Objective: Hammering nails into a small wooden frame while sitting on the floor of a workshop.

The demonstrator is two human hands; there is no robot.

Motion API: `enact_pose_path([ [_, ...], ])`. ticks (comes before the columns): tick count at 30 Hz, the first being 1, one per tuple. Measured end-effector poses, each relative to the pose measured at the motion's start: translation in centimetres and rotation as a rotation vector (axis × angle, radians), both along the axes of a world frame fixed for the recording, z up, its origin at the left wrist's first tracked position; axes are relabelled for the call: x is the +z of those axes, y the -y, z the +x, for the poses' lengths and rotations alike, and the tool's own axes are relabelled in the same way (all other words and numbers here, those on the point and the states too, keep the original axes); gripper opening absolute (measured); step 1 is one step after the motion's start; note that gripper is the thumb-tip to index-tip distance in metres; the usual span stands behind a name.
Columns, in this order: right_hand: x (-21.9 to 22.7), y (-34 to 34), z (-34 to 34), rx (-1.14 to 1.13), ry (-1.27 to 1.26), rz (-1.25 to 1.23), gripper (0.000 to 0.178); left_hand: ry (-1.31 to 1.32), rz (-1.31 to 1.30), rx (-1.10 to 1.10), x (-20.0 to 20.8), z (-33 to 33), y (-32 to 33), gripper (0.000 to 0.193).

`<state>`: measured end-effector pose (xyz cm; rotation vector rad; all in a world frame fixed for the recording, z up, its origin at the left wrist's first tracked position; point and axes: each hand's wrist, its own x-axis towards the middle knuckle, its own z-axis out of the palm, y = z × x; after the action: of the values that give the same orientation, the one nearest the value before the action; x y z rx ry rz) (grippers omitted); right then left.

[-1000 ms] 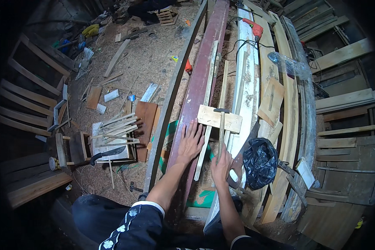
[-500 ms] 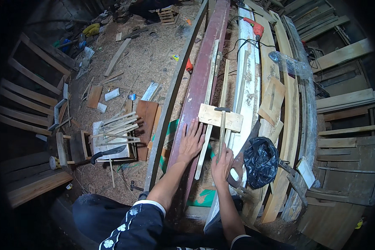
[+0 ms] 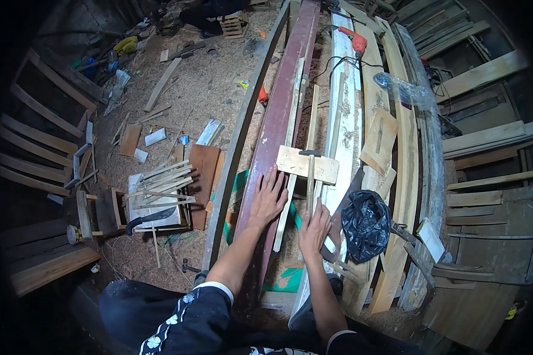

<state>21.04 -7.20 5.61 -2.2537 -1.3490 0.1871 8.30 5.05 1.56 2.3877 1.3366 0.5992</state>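
My left hand (image 3: 268, 201) lies flat with its fingers slightly apart on a long maroon beam (image 3: 284, 100), fingertips at the left end of a short pale board (image 3: 328, 168). Closed round the wooden handle of a hammer (image 3: 311, 180) is my right hand (image 3: 315, 229). The hammer's small dark head is over the middle of the board; whether it touches the wood I cannot tell. The board lies crosswise over thin wooden strips (image 3: 284, 228) that run along the beam. Part of the handle is hidden in my right hand.
Right of my hand sit a black plastic bag (image 3: 366, 228) and a handsaw (image 3: 343, 210). A red power drill (image 3: 353, 40) with a cord lies farther off on the planks. At left, a machete (image 3: 151, 219) rests beside a pile of thin sticks (image 3: 163, 180).
The whole view has shifted slightly. Both hands, the hammer and the short board keep nearly the same places relative to one another.
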Motion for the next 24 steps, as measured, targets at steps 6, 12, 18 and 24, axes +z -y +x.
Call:
enact_pose_path([
  [6, 1.2, -0.2, -0.1, 0.060, -0.014, -0.072, 0.060, 0.136, 0.020, -0.037, 0.5, -0.8, 0.1, 0.054],
  [12, 0.9, 0.3, -1.2, 0.044, 0.022, -0.034, 0.064, 0.303, 0.065, 0.049, 0.9, -1.7, 2.5, 0.044],
  [18, 0.7, 0.5, -0.9, -0.017, -0.036, -0.024, 0.065, 0.380, 0.038, -0.016, 2.7, -1.8, 5.2, 0.039],
  [24, 1.0, 0.0, 1.0, -0.066, -0.083, 0.197, 0.048, 0.420, -0.083, 0.218, 6.7, -1.1, 7.7, 0.038],
])
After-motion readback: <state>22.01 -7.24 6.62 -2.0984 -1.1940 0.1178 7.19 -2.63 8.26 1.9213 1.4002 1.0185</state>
